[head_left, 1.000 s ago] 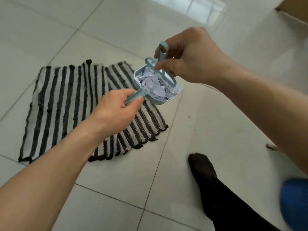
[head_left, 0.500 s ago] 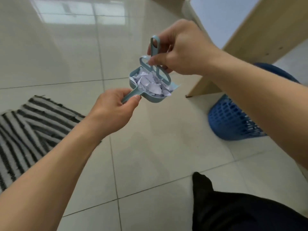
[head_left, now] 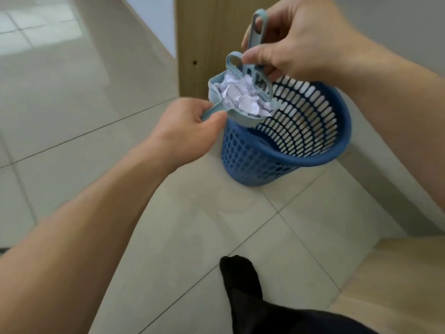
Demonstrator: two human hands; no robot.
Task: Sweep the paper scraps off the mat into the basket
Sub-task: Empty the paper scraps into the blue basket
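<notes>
My left hand [head_left: 190,127] grips the handle of a small pale-blue dustpan [head_left: 237,118], heaped with white paper scraps [head_left: 240,97]. The pan hangs over the near-left rim of a blue perforated plastic basket [head_left: 301,155] that stands on the tiled floor. My right hand [head_left: 298,37] holds the handle of a matching pale-blue brush [head_left: 258,54], whose head rests upright in the pan against the scraps. The mat is out of view.
A wooden furniture panel [head_left: 204,32] rises right behind the basket, and a pale wall base [head_left: 390,184] runs along its right side. A light wooden surface [head_left: 395,285] fills the lower right. My black-socked foot [head_left: 243,280] stands on the floor below the basket.
I have turned right, away from the striped mat, which has left the view. Both hands carried the filled dustpan and brush over to the blue basket, now directly under the pan.
</notes>
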